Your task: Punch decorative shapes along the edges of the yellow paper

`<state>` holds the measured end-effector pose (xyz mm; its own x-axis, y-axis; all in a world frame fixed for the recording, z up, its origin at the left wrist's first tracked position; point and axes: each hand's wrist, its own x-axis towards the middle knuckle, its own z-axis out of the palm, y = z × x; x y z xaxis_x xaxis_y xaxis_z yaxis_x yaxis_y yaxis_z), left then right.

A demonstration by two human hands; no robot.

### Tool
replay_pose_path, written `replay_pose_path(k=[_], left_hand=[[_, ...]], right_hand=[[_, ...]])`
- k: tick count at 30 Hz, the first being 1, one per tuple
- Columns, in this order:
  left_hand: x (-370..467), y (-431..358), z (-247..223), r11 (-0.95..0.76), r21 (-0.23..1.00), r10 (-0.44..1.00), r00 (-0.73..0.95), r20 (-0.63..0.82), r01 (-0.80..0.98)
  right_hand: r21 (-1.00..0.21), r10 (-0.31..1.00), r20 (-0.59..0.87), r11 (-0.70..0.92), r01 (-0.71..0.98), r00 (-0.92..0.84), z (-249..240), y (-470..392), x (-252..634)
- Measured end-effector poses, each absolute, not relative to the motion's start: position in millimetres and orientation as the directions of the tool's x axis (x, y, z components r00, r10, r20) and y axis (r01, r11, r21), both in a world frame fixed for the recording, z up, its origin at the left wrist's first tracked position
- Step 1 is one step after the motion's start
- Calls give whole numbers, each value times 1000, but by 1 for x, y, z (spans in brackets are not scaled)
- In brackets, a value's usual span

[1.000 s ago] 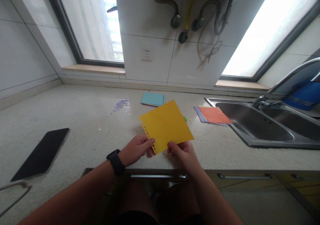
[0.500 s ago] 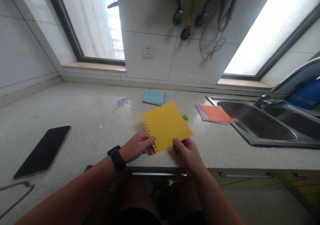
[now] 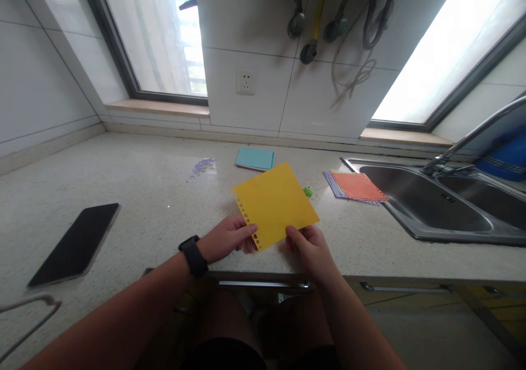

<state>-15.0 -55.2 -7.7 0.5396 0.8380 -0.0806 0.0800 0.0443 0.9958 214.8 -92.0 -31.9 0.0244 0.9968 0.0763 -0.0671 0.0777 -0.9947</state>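
Note:
A square sheet of yellow paper is held tilted above the front of the counter, with a row of small punched shapes along its left edge. My left hand, a black watch on the wrist, pinches the lower left edge between thumb and fingers. The lower right edge is gripped by my right hand, thumb on top and fingers hidden beneath. Just past the sheet's right side sits a small green craft punch, partly covered by the paper. A stack of light blue paper lies behind the sheet.
Orange paper on purple sheets lies at the rim of the steel sink. Purple paper bits are scattered at the back left of the counter. A dark tablet and a pale cable lie left.
Both hands keep the same hold on the yellow paper. The whole view has shifted slightly; the sheet's pose is nearly unchanged.

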Motion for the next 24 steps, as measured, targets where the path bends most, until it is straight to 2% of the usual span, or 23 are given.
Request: replay_pose_path(k=[24], left_hand=[[-19, -60, -6, 45, 990, 795, 596, -116, 133]], right_hand=[[-996, 996, 86, 86, -10, -5, -24, -95, 214]])
